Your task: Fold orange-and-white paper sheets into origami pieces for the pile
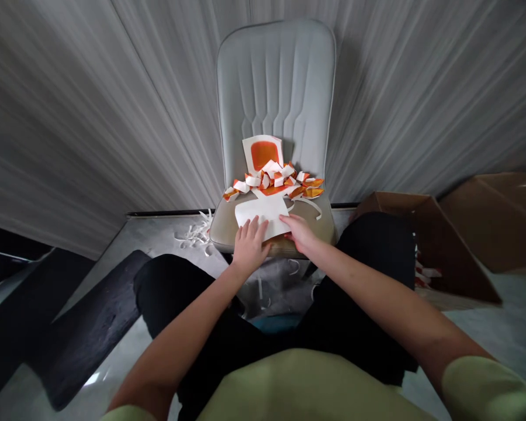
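Observation:
A white sheet of paper (263, 211) lies at the front of the grey chair seat (221, 225), its printed side, if any, hidden. My left hand (249, 245) rests on its lower left part, fingers stretched out over the surface. At the right edge, my right hand (300, 232) pinches the sheet between thumb and fingers. Just behind the sheet is a heap of small folded orange-and-white paper pieces (278, 177). A sheet with an orange printed square (264, 154) leans against the backrest behind them.
White paper strips (196, 233) litter the floor left of the chair, and one curled strip (310, 204) lies on the seat. An open cardboard box (456, 251) with some red-and-white pieces stands at the right. A grey curtain-like wall (166, 88) rises behind the chair.

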Available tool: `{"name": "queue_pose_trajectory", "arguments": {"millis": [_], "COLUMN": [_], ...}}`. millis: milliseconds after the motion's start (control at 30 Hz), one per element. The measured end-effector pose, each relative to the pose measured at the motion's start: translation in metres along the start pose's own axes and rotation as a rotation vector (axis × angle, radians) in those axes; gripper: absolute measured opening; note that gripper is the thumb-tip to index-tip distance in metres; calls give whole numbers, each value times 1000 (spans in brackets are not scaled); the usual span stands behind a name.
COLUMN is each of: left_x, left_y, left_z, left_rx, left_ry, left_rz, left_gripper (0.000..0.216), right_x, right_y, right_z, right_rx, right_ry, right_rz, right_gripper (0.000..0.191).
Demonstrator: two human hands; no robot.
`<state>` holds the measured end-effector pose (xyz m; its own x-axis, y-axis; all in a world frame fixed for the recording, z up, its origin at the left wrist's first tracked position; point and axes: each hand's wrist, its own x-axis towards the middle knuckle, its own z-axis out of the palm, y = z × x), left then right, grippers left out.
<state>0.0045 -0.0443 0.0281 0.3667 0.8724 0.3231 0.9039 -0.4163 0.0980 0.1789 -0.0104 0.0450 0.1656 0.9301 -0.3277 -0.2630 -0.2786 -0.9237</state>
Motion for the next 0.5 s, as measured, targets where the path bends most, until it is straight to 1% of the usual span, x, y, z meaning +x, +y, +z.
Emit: {"name": "queue_pose_trajectory", "arguments": {"millis": [100,167,233,333,400,500], "left_x": [3,7,10,11,10,7], "left_y": [-5,-9,-13,-17,-21,-28], "left_z": [11,12,9,3,2,4], "left_rx": [-39,-65,-83,-106,-123,-145], "left_ry": [-36,-70,-77,-80,-84,-87], "left_rz": [-26,-29,-46,-58,-48,-42], "left_gripper": [55,50,44,37,36,38], "right_x": [-4,-9,-14,-18,-17,-11], "right_y": [12,19,22,19,16,16], "right_z": [6,8,9,2,-8,-31], "right_rx": [-34,-75,-126,-218,-301,-464], "right_ry": [-11,-25,-40,-49,-48,-39], "right_rz": [34,38,16,-73,-167,-324], "right_gripper": [12,14,20,35,43,41]}}
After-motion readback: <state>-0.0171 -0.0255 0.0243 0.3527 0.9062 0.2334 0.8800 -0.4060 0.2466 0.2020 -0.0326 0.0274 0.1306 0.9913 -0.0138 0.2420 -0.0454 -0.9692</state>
